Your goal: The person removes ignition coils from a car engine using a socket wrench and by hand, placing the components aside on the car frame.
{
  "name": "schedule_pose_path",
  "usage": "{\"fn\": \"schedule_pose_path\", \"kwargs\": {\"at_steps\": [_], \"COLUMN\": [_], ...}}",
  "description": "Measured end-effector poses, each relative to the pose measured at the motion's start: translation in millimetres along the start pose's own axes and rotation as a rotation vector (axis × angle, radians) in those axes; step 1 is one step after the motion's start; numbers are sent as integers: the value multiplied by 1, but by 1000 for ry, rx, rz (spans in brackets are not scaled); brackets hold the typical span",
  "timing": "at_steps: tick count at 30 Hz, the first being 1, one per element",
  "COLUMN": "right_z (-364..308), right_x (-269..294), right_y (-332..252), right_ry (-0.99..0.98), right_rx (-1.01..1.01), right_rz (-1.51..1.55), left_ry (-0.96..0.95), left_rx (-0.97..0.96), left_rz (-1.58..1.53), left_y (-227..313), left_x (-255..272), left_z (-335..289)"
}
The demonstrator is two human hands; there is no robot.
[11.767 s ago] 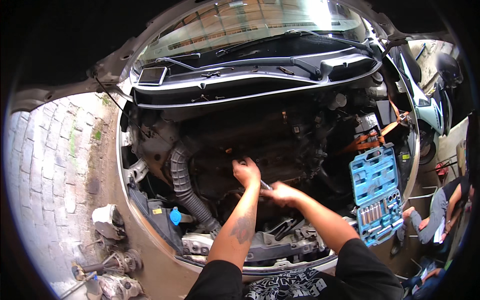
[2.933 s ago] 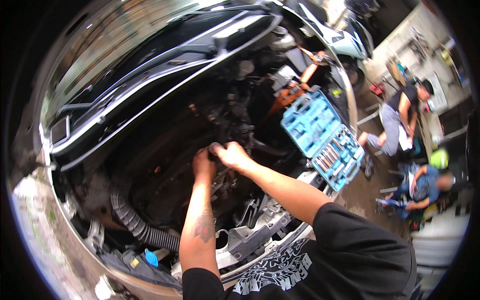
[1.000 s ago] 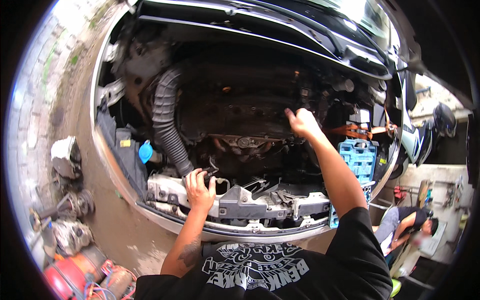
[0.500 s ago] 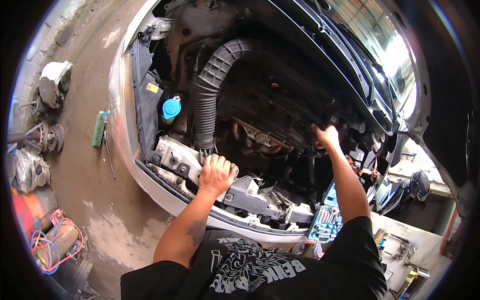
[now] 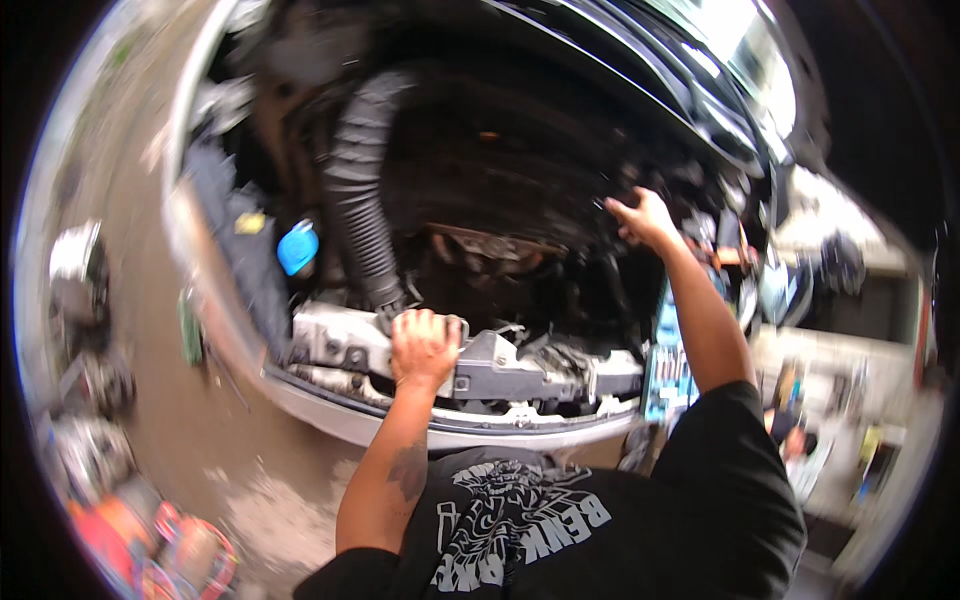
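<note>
My left hand (image 5: 425, 348) is closed over the top edge of the radiator support (image 5: 332, 336) at the car's front, beside the lower end of a black ribbed air hose (image 5: 360, 190). Out over the right side of the dark engine bay, my right hand (image 5: 645, 218) is raised with its fingers bent together. A small dark bit shows at its fingertips, too blurred to name. Beneath and left of that hand lies the engine (image 5: 485, 248), partly in shadow. A blue reservoir cap (image 5: 298, 247) sits left of the hose.
A blue tool case with sockets (image 5: 668, 378) rests at the bay's front right corner. The raised hood (image 5: 880, 90) is on the right. Machine parts (image 5: 80, 275) and coiled coloured hoses (image 5: 190, 555) lie on the ground at left. A cluttered bench (image 5: 840, 400) stands at right.
The view has swung, blurring the picture. My right hand has drawn back and up from the engine bay parts. My left hand keeps its place on the radiator support.
</note>
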State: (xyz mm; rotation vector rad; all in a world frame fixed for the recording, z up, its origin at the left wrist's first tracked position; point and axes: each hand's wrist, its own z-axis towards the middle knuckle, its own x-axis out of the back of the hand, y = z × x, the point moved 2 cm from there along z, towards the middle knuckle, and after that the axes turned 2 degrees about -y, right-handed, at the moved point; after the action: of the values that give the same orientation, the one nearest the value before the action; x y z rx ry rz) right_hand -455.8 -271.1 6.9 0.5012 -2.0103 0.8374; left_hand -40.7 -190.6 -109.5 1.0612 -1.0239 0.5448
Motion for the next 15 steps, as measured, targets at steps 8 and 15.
{"fn": "schedule_pose_path", "kwargs": {"at_steps": [8, 15], "right_z": [-169, -312], "right_x": [133, 67], "right_y": [264, 383], "right_ry": [338, 329], "right_rx": [-210, -429], "right_rz": [-193, -204], "left_ry": [14, -18], "left_rx": [-60, -101], "left_rz": [86, 160], "left_y": [10, 13], "left_x": [-4, -7], "left_z": [0, -2]}}
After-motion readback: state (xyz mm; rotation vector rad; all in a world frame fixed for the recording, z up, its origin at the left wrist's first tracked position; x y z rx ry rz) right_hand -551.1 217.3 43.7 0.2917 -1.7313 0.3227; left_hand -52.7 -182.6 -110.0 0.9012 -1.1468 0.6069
